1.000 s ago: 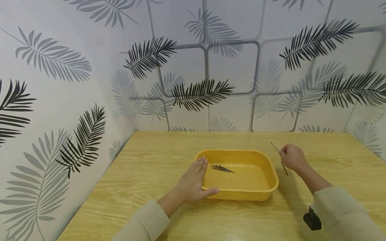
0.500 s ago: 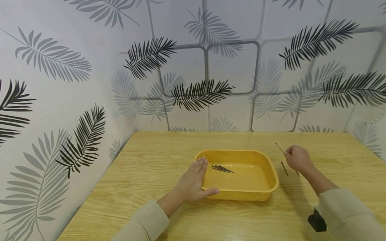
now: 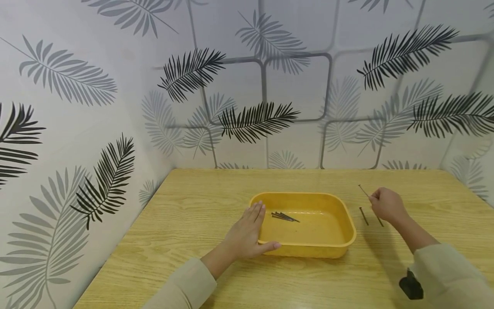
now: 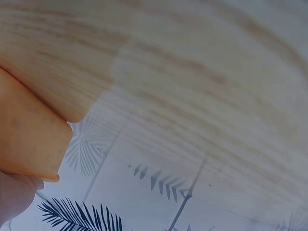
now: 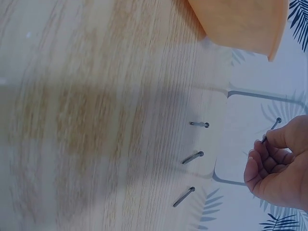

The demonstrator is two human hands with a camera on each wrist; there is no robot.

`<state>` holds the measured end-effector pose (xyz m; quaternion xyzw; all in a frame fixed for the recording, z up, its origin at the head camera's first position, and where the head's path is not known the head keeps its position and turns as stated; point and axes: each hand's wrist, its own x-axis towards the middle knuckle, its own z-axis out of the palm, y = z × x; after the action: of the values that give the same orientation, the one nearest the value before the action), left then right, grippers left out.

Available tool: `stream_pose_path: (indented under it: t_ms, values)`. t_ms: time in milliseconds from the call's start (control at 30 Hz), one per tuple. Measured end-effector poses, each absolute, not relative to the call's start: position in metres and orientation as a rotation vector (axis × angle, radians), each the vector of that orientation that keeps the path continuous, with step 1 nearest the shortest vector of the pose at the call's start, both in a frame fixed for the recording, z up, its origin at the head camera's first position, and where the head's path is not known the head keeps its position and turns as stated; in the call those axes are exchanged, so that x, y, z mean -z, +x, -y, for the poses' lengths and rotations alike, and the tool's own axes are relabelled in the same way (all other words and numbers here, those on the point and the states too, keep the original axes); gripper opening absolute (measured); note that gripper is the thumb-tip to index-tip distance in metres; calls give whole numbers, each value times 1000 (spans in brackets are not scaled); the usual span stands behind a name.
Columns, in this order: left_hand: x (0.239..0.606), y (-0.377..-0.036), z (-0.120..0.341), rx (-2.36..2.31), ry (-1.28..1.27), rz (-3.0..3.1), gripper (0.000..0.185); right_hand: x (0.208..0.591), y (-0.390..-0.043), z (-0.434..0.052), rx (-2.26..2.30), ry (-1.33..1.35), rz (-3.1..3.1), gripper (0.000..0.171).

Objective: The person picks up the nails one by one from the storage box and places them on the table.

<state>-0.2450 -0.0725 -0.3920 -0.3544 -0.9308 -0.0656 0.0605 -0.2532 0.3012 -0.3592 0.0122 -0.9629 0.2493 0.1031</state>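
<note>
A yellow plastic tray sits mid-table with a few dark nails lying in it. My left hand rests flat against the tray's left wall, fingers straight, thumb along the front wall. My right hand hovers right of the tray and pinches one long nail, which points up and to the left. Under that hand, loose nails lie on the wood. The right wrist view shows the pinched nail in my right hand and three loose nails on the table.
The wooden table stands in a corner of leaf-patterned walls at the left and back. A tray corner shows in the right wrist view, and the tray wall in the left wrist view. A black wrist strap sits on my right sleeve.
My right hand has shifted rightward, away from the tray, still pinching its nail, uncovering another nail on the table. The left hand and the tray have stayed put.
</note>
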Motion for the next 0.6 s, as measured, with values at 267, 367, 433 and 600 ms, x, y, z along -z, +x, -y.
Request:
stream_pose_path:
  t_ms: [267,367,433,600]
  values:
    - [391,-244,73,198,-1070,2822,108,360,-251,-307,-708,30,2834,25]
    - [391,-244,73,201,-1071,2814,109,361,-251,-310,-706,25,2845,26]
    - [392,-244,73,200,-1073,2810,110,361,-251,-312,-707,24,2854,26]
    - [392,-244,73,195,-1073,2806,112,360,-250,-315,-707,19,2858,27]
